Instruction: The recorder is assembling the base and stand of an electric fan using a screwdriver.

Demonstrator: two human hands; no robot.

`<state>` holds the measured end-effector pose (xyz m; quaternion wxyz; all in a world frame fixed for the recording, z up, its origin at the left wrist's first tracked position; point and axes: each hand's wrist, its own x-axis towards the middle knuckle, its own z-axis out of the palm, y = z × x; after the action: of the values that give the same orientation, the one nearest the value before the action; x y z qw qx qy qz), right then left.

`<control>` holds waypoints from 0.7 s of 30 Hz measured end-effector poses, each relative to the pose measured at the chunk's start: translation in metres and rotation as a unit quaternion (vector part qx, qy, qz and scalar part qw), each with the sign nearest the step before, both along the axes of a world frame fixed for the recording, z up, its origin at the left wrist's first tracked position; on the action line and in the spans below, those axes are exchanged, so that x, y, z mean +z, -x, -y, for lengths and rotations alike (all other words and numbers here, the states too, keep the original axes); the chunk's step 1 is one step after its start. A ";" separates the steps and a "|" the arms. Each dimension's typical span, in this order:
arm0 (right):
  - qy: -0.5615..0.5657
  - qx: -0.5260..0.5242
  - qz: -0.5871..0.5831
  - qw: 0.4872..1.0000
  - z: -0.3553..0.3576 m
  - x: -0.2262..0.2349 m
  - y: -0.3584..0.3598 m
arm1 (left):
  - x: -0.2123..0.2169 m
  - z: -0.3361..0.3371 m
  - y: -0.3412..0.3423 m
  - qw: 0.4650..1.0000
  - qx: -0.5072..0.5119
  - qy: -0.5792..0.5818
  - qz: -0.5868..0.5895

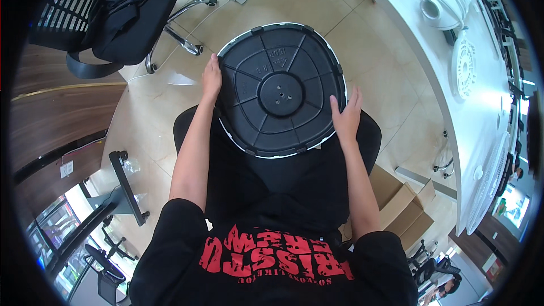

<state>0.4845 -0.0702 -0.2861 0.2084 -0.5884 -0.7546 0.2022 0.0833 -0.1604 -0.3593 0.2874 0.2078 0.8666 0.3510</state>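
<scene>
A wide round base (249, 79) with a ribbed black underside and a thin white rim lies over my lap, underside up. In its middle is a raised disc with several small holes. My left hand (212, 78) presses against the left edge, fingers pointing up along the rim. On the right edge sits my right hand (347, 114), its thumb over the black face and the other fingers along the outside. Between them the two hands hold the base; part of each grip is hidden behind the rim.
At the right, a curved white desk (419, 17) carries a white fan motor unit (445, 3) and a white perforated round part (464, 65). An open cardboard box (399, 204) stands on the floor by my right leg. A black office chair (133, 17) is at upper left, near a wooden cabinet (68, 116).
</scene>
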 end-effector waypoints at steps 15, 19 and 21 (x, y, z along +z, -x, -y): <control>0.060 -0.035 -0.032 0.997 -0.025 -0.053 0.025 | 0.013 0.098 -0.068 0.906 0.275 -0.194 0.257; 0.073 -0.054 -0.024 0.996 -0.028 -0.067 0.015 | 0.020 0.102 -0.073 0.900 0.269 -0.193 0.285; 0.090 -0.062 -0.019 0.994 -0.035 -0.070 0.006 | 0.034 0.103 -0.089 0.870 0.286 -0.216 0.338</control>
<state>0.4782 -0.0349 -0.3559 0.1807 -0.6465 -0.6914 0.2672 0.1723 -0.2635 -0.3255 0.3981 -0.1239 0.6406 0.6448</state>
